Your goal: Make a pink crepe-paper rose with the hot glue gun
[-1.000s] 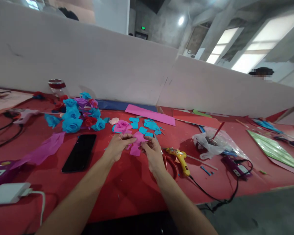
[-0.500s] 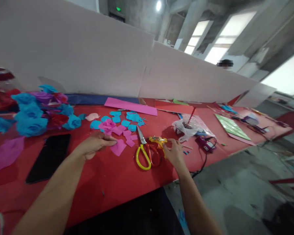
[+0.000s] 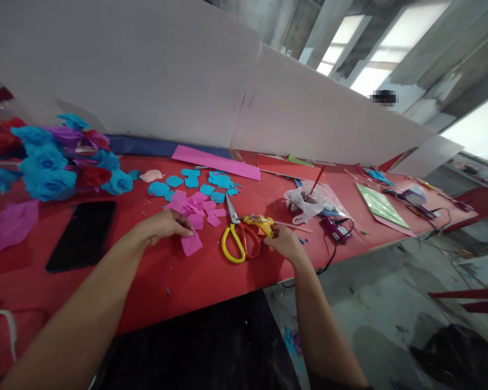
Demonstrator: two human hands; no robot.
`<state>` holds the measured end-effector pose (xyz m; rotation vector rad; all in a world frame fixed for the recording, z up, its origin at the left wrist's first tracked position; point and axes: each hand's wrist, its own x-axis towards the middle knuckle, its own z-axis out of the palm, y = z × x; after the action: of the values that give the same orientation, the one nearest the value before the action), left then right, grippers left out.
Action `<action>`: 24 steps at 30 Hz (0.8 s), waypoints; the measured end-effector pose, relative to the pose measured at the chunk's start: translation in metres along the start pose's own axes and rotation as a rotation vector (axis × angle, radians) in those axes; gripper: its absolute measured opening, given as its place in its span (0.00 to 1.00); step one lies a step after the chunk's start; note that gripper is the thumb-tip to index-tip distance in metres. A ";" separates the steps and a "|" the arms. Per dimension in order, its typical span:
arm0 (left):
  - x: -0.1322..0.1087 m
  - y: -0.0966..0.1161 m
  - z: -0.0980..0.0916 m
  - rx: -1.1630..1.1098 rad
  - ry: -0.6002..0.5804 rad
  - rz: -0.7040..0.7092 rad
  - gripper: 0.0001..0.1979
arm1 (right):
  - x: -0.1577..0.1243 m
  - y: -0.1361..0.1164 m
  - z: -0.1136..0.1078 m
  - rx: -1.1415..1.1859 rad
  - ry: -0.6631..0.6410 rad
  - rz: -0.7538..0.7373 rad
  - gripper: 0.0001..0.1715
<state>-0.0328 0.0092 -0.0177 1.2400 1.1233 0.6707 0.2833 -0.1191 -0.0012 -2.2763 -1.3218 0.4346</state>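
Between the thumb and fingers of my left hand [image 3: 168, 226] is a pink crepe paper piece [image 3: 192, 244], held just over the red tabletop. My right hand [image 3: 285, 242] is closed around the handle of a yellow glue gun [image 3: 264, 223], which points left; a clear glue stick [image 3: 296, 226] sticks out behind it. Scissors [image 3: 236, 234] with one yellow and one red handle lie between my hands, blades away from me. Just past my left hand are several loose pink paper pieces [image 3: 211, 211], partly overlapping, and several blue paper petals [image 3: 159, 188].
Blue, red and purple paper flowers [image 3: 51, 176] lie at the left, near a black phone [image 3: 83, 235]. A pink paper strip [image 3: 215, 162] lies at the back by the white partition [image 3: 154, 76]. To the right are a plastic bag [image 3: 303, 205] and a purple power socket [image 3: 335, 230] with a cord.
The view has tipped down, so the table sits higher in it. My left hand has shifted slightly right with the pink piece. My right hand still grips the glue gun.
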 end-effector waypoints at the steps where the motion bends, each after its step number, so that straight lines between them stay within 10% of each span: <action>1: 0.001 0.000 0.000 0.149 -0.097 -0.052 0.09 | -0.001 0.000 0.000 -0.003 0.007 0.008 0.14; 9: 0.003 0.006 -0.003 0.515 -0.323 -0.049 0.11 | -0.029 -0.007 0.011 0.173 0.085 -0.018 0.15; 13: 0.004 0.003 -0.002 0.467 -0.305 -0.061 0.12 | -0.053 -0.021 0.004 0.767 -0.387 -0.013 0.17; 16: 0.004 0.002 -0.003 0.465 -0.305 -0.051 0.12 | -0.062 -0.033 0.001 0.970 -0.511 0.058 0.15; 24: -0.001 0.016 -0.001 0.721 -0.336 -0.037 0.15 | -0.063 -0.068 0.024 0.416 -0.498 -0.375 0.16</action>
<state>-0.0314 0.0128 -0.0023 1.8498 1.1301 -0.0049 0.1911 -0.1396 0.0177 -1.5866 -1.6597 1.0725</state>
